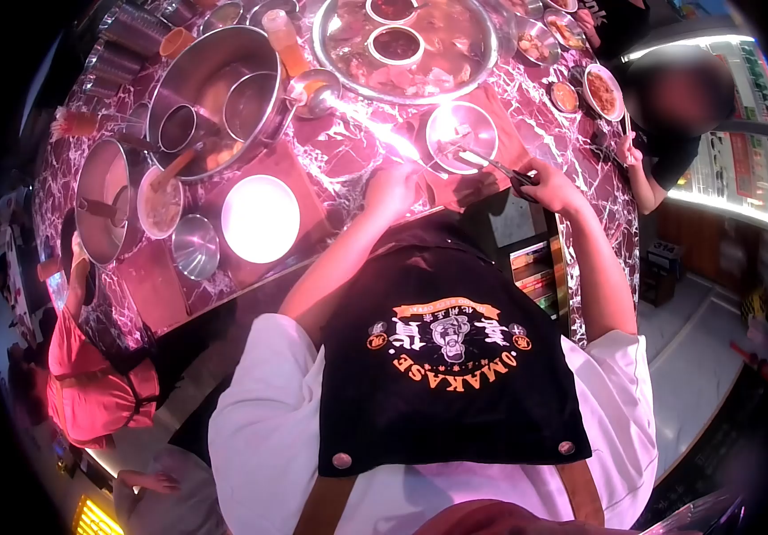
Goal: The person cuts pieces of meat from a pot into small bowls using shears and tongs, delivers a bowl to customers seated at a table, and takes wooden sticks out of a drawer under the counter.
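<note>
A pair of scissors or tongs (498,168), too small to tell which, is in my right hand (546,185), its fingers wrapped round the dark handles. Its tips point left over a white bowl (488,125) that has a little food inside. My left hand (394,187) is at the left of that bowl, near the table edge; glare and blur hide its fingers and anything in them. Left of my left forearm stands a bright white round bowl (261,218) on a brown mat.
A large pot (270,62) with smaller containers stands at the upper left, a wide round pan (319,45) at the top centre. Another pot (90,183) and a steel bowl (196,247) are at the left. A person (682,134) is at the right, another in red (90,392) at the left.
</note>
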Demonstrator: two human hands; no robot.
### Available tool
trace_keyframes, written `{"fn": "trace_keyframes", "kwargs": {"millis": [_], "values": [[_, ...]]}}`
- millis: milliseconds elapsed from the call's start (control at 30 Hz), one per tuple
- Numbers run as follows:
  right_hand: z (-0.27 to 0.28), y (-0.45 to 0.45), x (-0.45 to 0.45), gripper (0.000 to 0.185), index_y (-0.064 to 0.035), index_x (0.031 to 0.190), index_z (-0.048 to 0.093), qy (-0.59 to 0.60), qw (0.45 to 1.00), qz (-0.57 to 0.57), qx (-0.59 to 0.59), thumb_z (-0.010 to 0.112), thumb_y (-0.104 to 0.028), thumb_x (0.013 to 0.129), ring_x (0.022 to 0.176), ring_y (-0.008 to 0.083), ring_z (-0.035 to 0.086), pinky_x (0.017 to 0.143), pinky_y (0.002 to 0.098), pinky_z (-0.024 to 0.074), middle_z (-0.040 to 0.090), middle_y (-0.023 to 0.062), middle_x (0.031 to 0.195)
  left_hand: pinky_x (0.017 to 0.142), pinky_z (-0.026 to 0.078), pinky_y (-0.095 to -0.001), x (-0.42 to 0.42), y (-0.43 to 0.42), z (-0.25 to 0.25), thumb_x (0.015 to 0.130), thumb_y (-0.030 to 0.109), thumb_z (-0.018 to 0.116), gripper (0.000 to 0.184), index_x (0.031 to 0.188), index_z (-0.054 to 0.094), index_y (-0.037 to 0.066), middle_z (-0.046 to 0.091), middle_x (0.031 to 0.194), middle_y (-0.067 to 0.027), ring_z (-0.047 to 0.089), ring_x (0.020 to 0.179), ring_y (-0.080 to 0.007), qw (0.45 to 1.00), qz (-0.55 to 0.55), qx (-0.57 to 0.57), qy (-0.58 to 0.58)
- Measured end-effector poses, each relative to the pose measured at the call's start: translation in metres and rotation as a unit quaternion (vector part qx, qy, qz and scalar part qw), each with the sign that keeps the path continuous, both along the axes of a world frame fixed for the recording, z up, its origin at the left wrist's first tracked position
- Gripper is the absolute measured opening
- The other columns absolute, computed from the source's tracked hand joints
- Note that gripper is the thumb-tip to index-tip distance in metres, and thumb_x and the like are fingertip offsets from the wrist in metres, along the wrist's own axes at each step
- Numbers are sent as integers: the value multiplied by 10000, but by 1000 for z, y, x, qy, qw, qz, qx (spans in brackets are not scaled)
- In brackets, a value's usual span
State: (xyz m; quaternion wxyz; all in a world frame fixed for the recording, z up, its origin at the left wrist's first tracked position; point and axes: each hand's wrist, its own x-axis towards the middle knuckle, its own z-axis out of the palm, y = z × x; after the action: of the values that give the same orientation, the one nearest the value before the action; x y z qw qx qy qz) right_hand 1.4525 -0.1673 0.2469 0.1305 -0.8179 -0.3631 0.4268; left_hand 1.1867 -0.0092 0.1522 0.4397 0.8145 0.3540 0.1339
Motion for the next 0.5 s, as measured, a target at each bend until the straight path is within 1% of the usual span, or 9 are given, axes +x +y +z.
{"fn": "trace_keyframes", "kwargs": {"millis": [33,167,200,233,300,400,433,467,500], "values": [[0,2,2,339,-12,1054,569,1,1000,0,2,673,-93,741,697,104,599,594,255,454,663,81,776,686,502,-360,-7,3,8,882,165,551,225,1066,659,93,666,801,-143,663,746,-255,999,-3,-24,23],[-10,-5,20,277,-11,1041,589,45,999,-9,-25,652,-53,774,669,103,607,559,236,445,673,70,804,591,480,-292,-35,10,-5,909,132,536,222,1081,638,35,631,717,-69,602,614,-147,993,55,-98,-45],[-7,-9,26,267,-9,1030,596,71,996,-48,-14,653,-60,774,636,117,606,530,239,449,673,84,815,703,491,-308,-40,14,6,904,145,528,237,1092,638,51,658,829,-107,643,748,-195,979,73,-191,3],[-3,-12,32,258,-7,1020,603,97,992,-86,-4,654,-68,775,603,131,605,501,242,453,672,99,825,703,491,-308,-44,14,0,904,145,528,237,1092,638,51,658,829,-107,643,748,-195,979,75,-189,4],[-16,-14,45,293,-39,1066,597,92,991,-99,26,661,-86,784,583,118,601,511,275,465,678,101,856,612,477,-268,-54,10,-18,911,122,539,211,1079,628,32,624,762,-55,600,660,-131,954,150,-246,-84],[-64,1,51,410,-87,1175,530,-135,970,-37,197,649,-94,782,716,185,650,667,331,506,666,126,920,497,420,-228,-62,-1,-11,919,102,538,178,1060,616,26,577,697,-12,536,564,-89,922,210,-308,-101],[-64,18,38,448,-66,1201,525,-101,976,-112,159,609,-54,762,996,307,617,875,371,465,629,192,1049,431,354,-202,-64,-5,-12,923,106,538,157,1040,612,30,530,645,9,470,496,-62,911,211,-331,-125],[-90,24,38,459,-68,1215,522,-233,948,-60,210,587,-32,762,1019,342,595,883,392,463,610,204,1082,426,342,-196,-67,-8,-16,926,107,536,161,1049,607,31,511,624,8,449,476,-58,911,212,-331,-127],[-124,28,45,481,-72,1224,523,-254,940,-48,224,566,1,751,1043,366,567,901,400,457,594,202,1109,421,348,-198,-70,-10,-6,926,108,538,172,1064,605,29,522,629,3,448,473,-59,915,202,-332,-109]]}}
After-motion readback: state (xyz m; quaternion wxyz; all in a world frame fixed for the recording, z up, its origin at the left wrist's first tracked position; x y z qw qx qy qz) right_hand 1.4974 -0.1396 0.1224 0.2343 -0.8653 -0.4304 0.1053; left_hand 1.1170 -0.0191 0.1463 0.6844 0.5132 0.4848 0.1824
